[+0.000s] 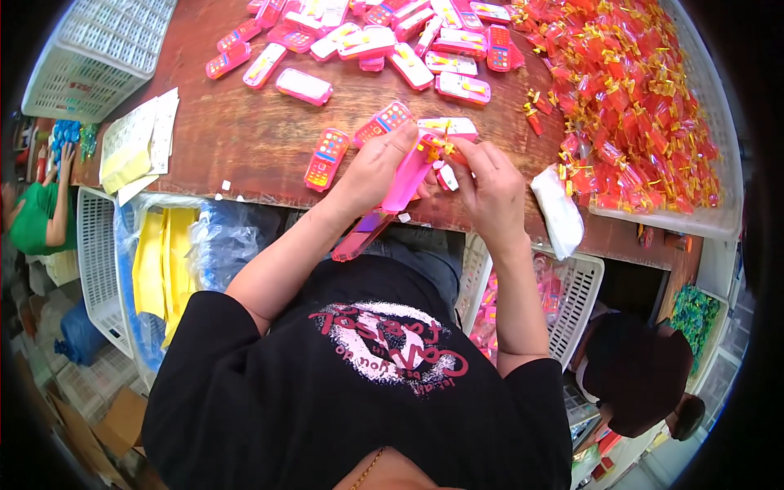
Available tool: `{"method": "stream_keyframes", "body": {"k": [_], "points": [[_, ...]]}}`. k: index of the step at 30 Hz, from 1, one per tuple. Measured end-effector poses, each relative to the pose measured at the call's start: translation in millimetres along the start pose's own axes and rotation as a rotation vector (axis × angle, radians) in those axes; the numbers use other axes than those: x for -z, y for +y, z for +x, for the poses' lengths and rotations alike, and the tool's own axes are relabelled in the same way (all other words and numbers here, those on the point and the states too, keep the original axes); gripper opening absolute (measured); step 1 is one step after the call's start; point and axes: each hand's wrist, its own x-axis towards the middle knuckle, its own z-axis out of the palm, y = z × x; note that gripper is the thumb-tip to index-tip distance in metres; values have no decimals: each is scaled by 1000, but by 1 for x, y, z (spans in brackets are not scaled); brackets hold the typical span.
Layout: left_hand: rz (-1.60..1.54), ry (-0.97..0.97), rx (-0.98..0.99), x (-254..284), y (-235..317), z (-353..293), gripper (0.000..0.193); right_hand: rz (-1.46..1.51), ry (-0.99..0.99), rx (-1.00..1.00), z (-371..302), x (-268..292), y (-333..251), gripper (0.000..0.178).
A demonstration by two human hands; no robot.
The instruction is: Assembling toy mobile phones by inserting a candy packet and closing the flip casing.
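Note:
My left hand [371, 173] is closed around a pink plastic toy phone [403, 186], tilted over the table edge. At its upper end sits a small red and yellow plastic piece [434, 149]. My right hand [496, 189] pinches at that piece, fingertips together, and partly hides it. A pink and purple part [363, 233] hangs below my left wrist; I cannot tell whether it belongs to the held phone. Beside my left hand lie toy phones with coloured buttons, one flat [327, 159] and another [382, 122] just beyond. A white-backed toy phone [449, 127] lies behind my fingers.
Many pink toy phones [367, 42] lie across the far side of the wooden table [220, 151]. A tray [653, 211] of red and yellow pieces stands right, near a white cloth [558, 211]. Papers [139, 143] and white crates [98, 61] are left. Co-workers sit on both sides.

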Motion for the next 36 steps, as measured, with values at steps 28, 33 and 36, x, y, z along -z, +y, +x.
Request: {"method": "stream_keyframes", "body": {"k": [28, 33, 36], "points": [[-343, -58, -34, 11, -10, 10, 46, 47, 193, 191, -62, -45, -20, 63], [-447, -149, 9, 7, -14, 8, 51, 199, 352, -111, -33, -44, -14, 71], [-71, -20, -39, 15, -18, 6, 42, 230, 209, -90, -26, -38, 9, 80]]}}
